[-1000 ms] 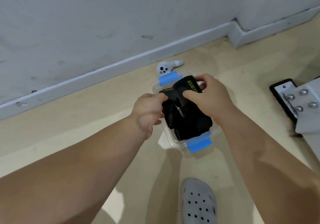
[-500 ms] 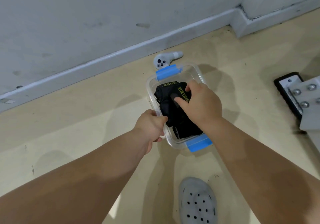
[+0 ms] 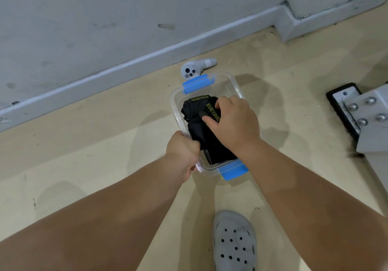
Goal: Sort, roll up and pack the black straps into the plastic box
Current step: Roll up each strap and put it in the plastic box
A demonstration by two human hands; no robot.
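While our left hand point(image 3: 182, 151) grips the box point(image 3: 236, 85) rim, we'd press the rolled straps point(image 3: 197, 132) down evenly with the right hand point(image 3: 233, 121) that's grasping the top one.

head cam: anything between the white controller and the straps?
Yes. In the head view, the box's far rim and its blue latch lie between the controller and the straps.
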